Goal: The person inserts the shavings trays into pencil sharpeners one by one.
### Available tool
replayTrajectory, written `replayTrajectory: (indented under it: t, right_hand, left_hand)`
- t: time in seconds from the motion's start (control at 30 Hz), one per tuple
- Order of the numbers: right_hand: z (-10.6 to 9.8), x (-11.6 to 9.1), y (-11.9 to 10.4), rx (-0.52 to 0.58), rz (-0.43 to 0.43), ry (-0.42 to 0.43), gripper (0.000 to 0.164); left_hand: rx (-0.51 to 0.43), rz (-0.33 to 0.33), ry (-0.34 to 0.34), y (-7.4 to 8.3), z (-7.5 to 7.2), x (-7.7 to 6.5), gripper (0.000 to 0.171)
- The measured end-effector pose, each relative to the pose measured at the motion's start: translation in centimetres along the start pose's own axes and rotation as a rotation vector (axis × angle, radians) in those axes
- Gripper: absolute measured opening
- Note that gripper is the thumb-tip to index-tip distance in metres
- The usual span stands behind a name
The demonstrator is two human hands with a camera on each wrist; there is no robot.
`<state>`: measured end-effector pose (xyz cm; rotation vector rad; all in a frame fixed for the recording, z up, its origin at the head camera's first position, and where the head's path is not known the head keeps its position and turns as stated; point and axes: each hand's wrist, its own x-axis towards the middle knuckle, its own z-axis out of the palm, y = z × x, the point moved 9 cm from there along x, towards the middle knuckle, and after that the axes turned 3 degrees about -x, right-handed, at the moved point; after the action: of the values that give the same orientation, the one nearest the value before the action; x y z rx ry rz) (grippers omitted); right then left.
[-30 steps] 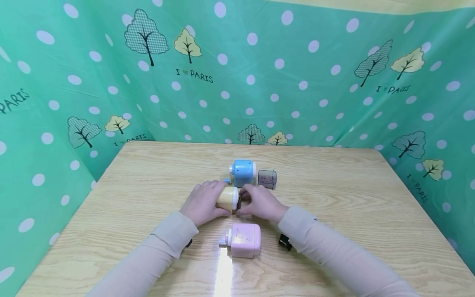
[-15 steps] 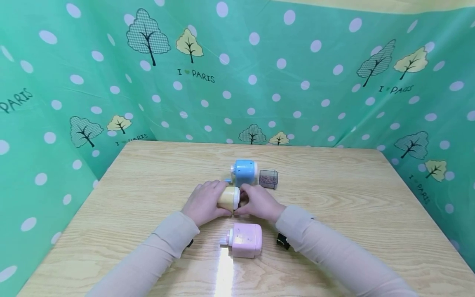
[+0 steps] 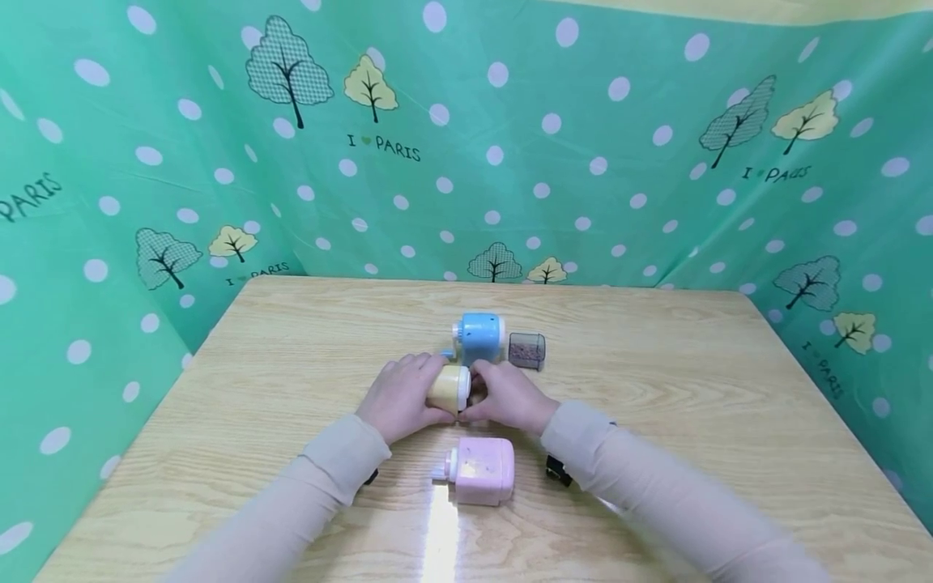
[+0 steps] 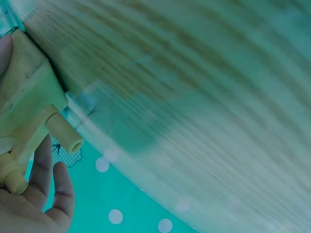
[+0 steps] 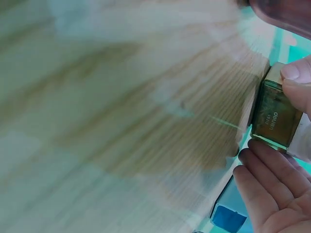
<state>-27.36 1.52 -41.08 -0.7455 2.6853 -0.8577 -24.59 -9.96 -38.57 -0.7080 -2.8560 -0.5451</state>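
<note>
My left hand (image 3: 401,397) grips a yellow crank pencil sharpener (image 3: 445,390), which lies mid-table with its white-rimmed face to the right. Its crank handle (image 4: 65,132) juts out beside the curled fingers in the left wrist view. At that white face, my right hand (image 3: 513,397) pinches the dark see-through shavings drawer (image 5: 277,114), which sits at the sharpener's front. Most of the drawer is hidden by the hand in the head view. Just behind the hands stands a blue sharpener (image 3: 481,334), with its own drawer (image 3: 526,350) out beside it, holding shavings.
A pink sharpener (image 3: 484,471) stands in front of the hands, its crank to the left. A small black object (image 3: 558,471) shows beside the right sleeve. The wooden table (image 3: 291,324) ends at a green dotted curtain (image 3: 408,202).
The right hand has shifted slightly left against the yellow sharpener. The dark drawer, visible between rim and fingers earlier, now shows less. The other sharpeners have stayed put.
</note>
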Motion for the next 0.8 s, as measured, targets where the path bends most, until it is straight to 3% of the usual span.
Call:
replayTrajectory:
  t: [0.53, 0.8]
  right_hand:
    - [0.0, 0.0, -0.2, -0.116, -0.006, -0.072, 0.061]
    - [-0.9, -0.4, -0.3, -0.108, -0.029, -0.091, 0.078]
  left_hand:
    - [0.137, 0.045, -0.066, 0.5, -0.7, 0.2, 0.078]
    - [0.164, 0.071, -0.131, 1.0, -1.5, 0.8, 0.073]
